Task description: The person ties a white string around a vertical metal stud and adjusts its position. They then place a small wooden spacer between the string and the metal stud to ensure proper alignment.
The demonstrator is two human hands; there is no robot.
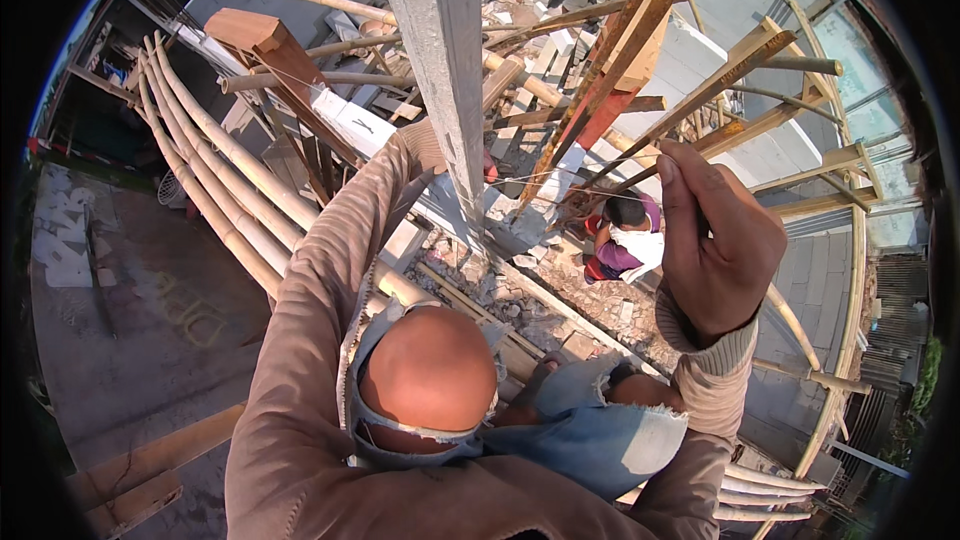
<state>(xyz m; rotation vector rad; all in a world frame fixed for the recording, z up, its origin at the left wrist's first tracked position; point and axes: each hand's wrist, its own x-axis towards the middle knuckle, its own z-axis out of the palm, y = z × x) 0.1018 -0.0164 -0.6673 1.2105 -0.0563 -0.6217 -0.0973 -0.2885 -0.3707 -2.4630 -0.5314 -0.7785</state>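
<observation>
Outdoor building site, sunlit. Right hand [722,240] pinches thin string [600,183] between thumb and forefinger; string sits right of upright concrete post [430,50], running left toward it. Left hand hidden behind post, can't tell its grip. Rubble-strewn ground [595,308] below, co-worker [628,235] down there. Bamboo poles [215,162] at left, grey block wall [812,275] at right.
</observation>
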